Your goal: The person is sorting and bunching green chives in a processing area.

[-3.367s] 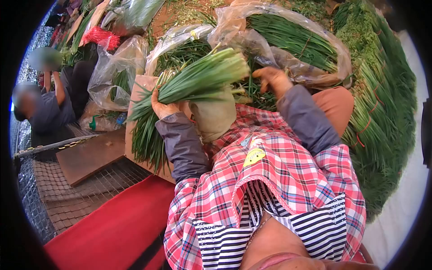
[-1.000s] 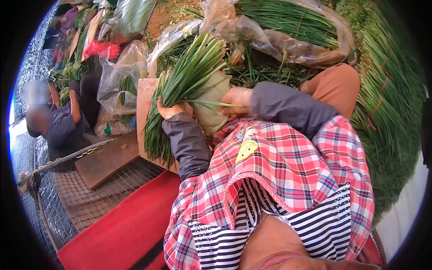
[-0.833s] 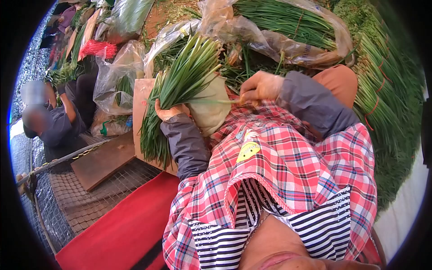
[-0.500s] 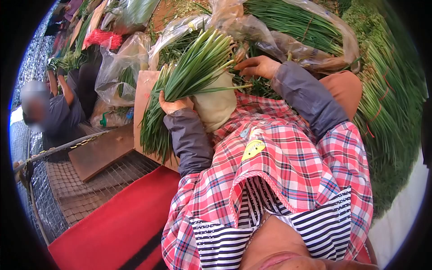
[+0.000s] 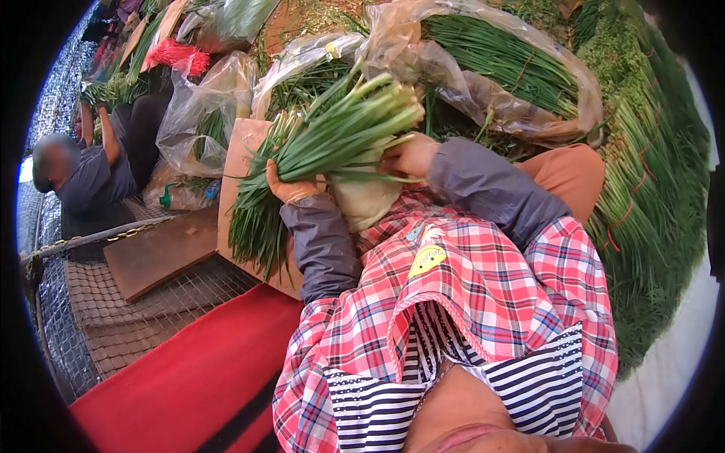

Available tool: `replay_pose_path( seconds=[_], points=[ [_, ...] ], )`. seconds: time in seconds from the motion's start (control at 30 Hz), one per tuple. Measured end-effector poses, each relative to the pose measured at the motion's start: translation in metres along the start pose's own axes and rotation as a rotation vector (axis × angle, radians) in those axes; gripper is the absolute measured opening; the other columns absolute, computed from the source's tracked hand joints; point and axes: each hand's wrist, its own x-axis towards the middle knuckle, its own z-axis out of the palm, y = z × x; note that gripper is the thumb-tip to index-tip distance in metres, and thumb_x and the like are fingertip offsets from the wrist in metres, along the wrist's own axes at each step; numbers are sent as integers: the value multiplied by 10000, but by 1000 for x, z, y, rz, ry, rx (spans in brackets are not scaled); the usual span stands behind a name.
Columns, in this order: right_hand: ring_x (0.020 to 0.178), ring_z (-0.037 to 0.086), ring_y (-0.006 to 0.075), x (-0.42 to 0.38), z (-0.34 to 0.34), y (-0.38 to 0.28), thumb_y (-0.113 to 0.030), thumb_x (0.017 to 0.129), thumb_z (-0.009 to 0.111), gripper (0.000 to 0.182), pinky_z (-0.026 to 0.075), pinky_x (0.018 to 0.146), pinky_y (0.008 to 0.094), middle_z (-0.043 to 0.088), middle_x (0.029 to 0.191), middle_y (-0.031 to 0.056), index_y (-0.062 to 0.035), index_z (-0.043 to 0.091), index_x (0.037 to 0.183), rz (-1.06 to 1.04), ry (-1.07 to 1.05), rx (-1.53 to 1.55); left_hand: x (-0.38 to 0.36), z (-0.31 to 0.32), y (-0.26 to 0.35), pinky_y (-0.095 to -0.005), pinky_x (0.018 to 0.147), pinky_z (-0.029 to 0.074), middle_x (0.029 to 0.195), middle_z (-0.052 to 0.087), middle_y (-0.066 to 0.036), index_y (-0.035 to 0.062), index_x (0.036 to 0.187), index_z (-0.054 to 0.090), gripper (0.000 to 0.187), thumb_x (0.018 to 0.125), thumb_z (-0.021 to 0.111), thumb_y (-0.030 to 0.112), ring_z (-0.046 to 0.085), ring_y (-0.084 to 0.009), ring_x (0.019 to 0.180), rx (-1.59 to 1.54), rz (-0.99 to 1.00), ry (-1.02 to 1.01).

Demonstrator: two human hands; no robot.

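My left hand (image 5: 291, 185) is wrapped around a bunch of garlic chives (image 5: 343, 128), whose pale cut ends point up and to the right. More green leaves (image 5: 257, 219) hang below that hand over a cardboard sheet (image 5: 240, 151). Close under the pale ends is my right hand (image 5: 414, 156), its fingers curled in beside the stalks. What those fingers grip, if anything, is partly hidden. A pale cloth (image 5: 362, 202) lies on my lap between both hands, against the plaid apron.
Plastic-lined bundles of chives (image 5: 502, 64) lie ahead. Long tied bundles (image 5: 630, 174) line the right side. At left are a co-worker (image 5: 98, 166), a clear plastic bag (image 5: 200, 128), red ties (image 5: 177, 57), a brown board (image 5: 158, 253) and a metal rail (image 5: 98, 238).
My right hand has moved left and down, from beyond the bunch to close under its pale ends. The bunch has tipped further right, still in my left hand.
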Motion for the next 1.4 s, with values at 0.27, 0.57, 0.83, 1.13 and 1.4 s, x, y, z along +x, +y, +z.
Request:
replay_pose_path(
  seconds=[0.27,0.57,0.83,1.13,1.4],
  points=[
    [885,606,217,-121,-129,75,-235,817,548,365,462,765,344,621,976,141,-59,549,1137,1091,-454,-213,6,-14,6,-568,975,307,983,599,-52,96,983,550,265,764,560,244,501,-328,1047,-69,217,-65],
    [559,512,103,27,-110,19,-125,828,589,215,429,537,233,582,675,37,-1,611,1003,863,139,783,-7,26,11,-576,1006,262,888,589,-32,106,960,538,219,745,571,133,538,-232,905,-65,187,-261],
    [575,538,116,-39,-130,80,-153,810,582,176,435,517,261,624,731,79,4,654,846,1042,262,454,-16,25,8,-460,885,397,855,522,-61,99,1028,474,298,752,584,104,491,-246,870,-94,169,-372],
    [669,577,134,-119,-200,116,-171,805,573,184,472,627,312,624,722,32,-84,625,959,1189,1602,1022,-19,33,11,-518,915,353,830,521,-65,102,995,474,270,745,576,104,500,-237,854,-68,156,-367],
    [914,572,190,-42,-127,30,-306,763,634,364,410,852,285,637,962,105,-109,622,1069,798,-57,407,-7,37,6,-472,877,380,837,529,-73,93,994,465,273,745,577,91,506,-234,851,-14,119,-446]
  ],
)
